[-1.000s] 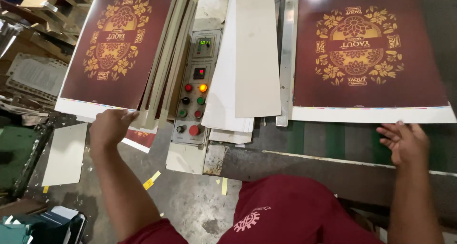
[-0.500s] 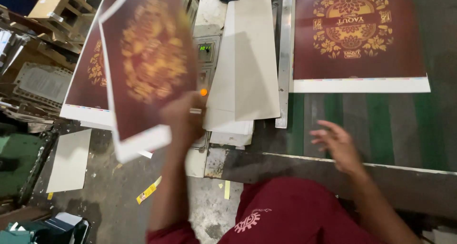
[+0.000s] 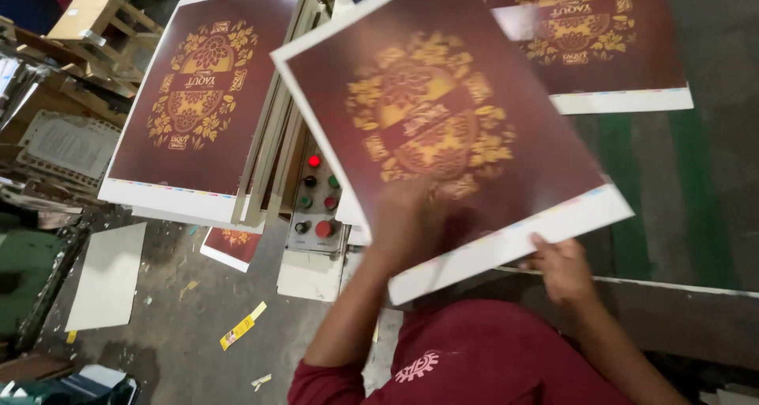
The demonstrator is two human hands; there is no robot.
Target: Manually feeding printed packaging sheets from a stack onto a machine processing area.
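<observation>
Held sheet (image 3: 443, 128): maroon, gold floral emblem, white border. Stack (image 3: 194, 97): same print. Control panel (image 3: 316, 207): red, green buttons.

Both hands hold a large maroon printed sheet with a gold ornament (image 3: 443, 128), tilted and blurred: the left hand (image 3: 407, 215) lies on its face, the right hand (image 3: 563, 264) grips its white lower edge.

Single head-worn view, steeply downward, close above hands, printed sheets and floor.
</observation>
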